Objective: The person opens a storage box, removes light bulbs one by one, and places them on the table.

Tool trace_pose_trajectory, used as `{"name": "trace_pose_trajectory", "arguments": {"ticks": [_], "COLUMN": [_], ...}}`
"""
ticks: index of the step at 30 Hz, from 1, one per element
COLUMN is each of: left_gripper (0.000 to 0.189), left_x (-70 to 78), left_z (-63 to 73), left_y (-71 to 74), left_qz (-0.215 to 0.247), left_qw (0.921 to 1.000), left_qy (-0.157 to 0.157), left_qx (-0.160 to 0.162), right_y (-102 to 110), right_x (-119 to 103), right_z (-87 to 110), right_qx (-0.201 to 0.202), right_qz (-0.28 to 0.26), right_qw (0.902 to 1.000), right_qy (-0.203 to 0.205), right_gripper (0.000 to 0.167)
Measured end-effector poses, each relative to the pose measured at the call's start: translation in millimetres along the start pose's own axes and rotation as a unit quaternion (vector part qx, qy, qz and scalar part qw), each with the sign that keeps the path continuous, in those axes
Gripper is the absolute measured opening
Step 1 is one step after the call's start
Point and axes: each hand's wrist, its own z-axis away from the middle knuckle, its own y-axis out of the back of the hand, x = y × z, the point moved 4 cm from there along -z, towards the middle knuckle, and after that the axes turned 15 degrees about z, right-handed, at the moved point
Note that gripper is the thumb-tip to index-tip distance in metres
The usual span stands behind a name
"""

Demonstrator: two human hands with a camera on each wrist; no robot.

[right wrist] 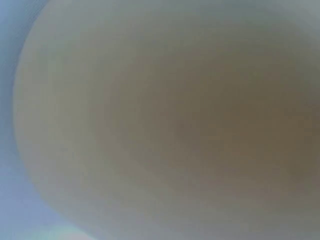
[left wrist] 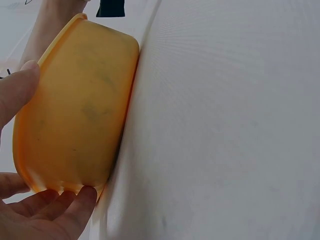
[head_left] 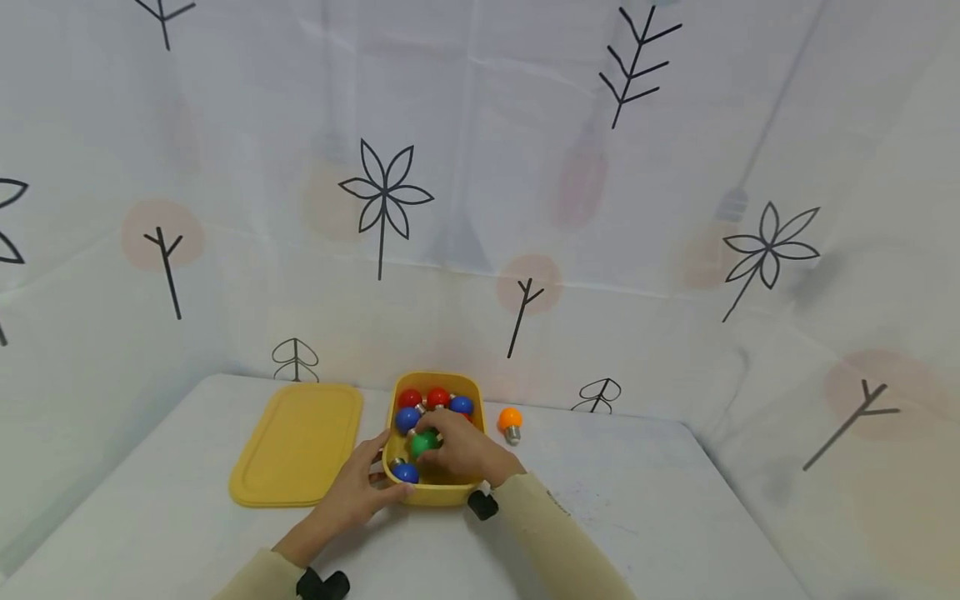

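A yellow plastic container (head_left: 442, 495) holds several toy light bulbs, among them red bulbs (head_left: 409, 399), a blue bulb (head_left: 406, 472) and a green bulb (head_left: 423, 445). My left hand (head_left: 362, 487) grips the container's left side, thumb toward its near corner; in the left wrist view the fingers (left wrist: 75, 212) press against the container wall (left wrist: 85, 105). Reaching inside over the right rim, my right hand (head_left: 467, 447) pinches the green bulb between thumb and fingers. Part of the bulbs is hidden under that hand. The right wrist view is a brownish blur.
Left of the container, a flat yellow lid (head_left: 300, 442) lies on the white table (head_left: 600, 517). An orange bulb (head_left: 511, 419) with a silver base lies just right of the container. Behind the table hangs a pale cloth (head_left: 465, 208) with plant drawings.
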Motion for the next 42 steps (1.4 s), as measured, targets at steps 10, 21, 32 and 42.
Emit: {"name": "trace_pose_trajectory", "arguments": {"ticks": [10, 21, 32, 42], "left_gripper": [0.100, 0.101, 0.102, 0.102], "left_x": [-3.6, -1.1, -0.9, -1.1], "left_z": [-1.1, -1.0, -0.5, -0.6], "left_y": [0.5, 0.2, 1.0, 0.5], "left_qz": [-0.005, 0.000, 0.009, -0.001], "left_qw": [1.0000, 1.0000, 0.9999, 1.0000], "left_qy": [-0.001, -0.001, 0.010, 0.008], "left_qx": [0.003, 0.000, 0.001, 0.003], "right_y": [24.6, 50.5, 59.0, 55.0], "right_x": [2.8, 35.3, 76.6, 110.4], "right_z": [15.1, 38.3, 55.4, 66.2], "right_qx": [0.068, 0.112, 0.172, 0.207], "right_qz": [0.025, -0.040, -0.052, -0.061], "right_qw": [0.9968, 0.9928, 0.9833, 0.9711], "right_qy": [0.033, 0.015, -0.029, -0.102], "right_gripper": [0.040, 0.039, 0.036, 0.036]}}
